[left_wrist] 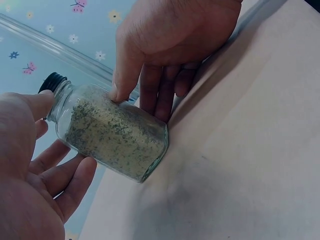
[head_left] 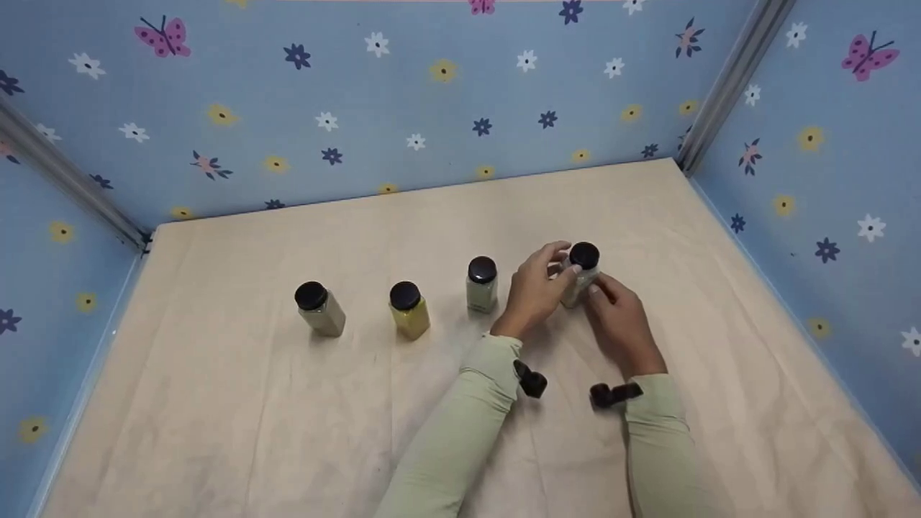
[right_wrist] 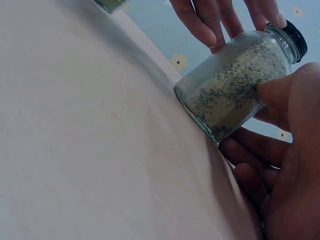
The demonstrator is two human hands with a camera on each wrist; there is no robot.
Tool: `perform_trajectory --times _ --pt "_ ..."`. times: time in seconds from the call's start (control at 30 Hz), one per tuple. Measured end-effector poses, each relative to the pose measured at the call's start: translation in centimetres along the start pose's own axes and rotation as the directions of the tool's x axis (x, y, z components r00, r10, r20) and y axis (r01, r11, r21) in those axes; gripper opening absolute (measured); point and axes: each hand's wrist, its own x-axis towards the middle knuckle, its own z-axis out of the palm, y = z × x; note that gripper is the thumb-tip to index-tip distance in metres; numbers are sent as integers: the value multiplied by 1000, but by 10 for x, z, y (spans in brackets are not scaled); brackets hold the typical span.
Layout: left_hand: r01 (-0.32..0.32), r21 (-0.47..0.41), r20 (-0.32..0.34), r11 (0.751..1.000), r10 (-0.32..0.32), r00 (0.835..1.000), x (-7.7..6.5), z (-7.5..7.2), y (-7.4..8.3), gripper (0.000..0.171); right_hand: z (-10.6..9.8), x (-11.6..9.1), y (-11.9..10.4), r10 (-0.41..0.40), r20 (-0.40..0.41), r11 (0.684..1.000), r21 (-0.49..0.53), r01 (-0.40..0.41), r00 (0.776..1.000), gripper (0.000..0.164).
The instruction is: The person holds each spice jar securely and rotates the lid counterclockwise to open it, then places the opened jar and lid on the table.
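Note:
A square glass spice jar (head_left: 580,280) with a black cap is filled with a pale seasoning flecked with green herbs. It is held between both hands at the right end of a row of jars. My left hand (head_left: 537,288) grips it near the top, thumb at the cap and neck, as the left wrist view shows. Lower on the jar's body (right_wrist: 232,82), my right hand (head_left: 624,320) pinches it between thumb and fingers. The jar's base is at the cloth in both wrist views.
Left of the hands stand three more black-capped jars: a greenish one (head_left: 481,288), a yellow one (head_left: 410,313) and a grey-green one (head_left: 324,313). Beige cloth (head_left: 324,432) covers the table. Blue flowered panels (head_left: 403,93) rise at the back and sides.

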Motion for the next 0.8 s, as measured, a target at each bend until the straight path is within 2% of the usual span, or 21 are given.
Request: perform_trajectory --times 0.2,0.4,0.63,0.8 --pt "-6 118 35 993 2 999 -1 -1 2 51 0 0 1 -43 -1 999 4 43 999 44" --pt "2 156 63 988 -12 998 0 -3 5 51 -1 0 1 -57 -7 998 -4 57 998 45" --pt "37 197 98 980 -57 994 3 -5 10 53 0 0 1 -37 -11 999 4 37 999 46" --pt "48 190 94 981 -66 993 2 -6 12 53 1 0 1 -21 -16 1000 15 21 1000 44"
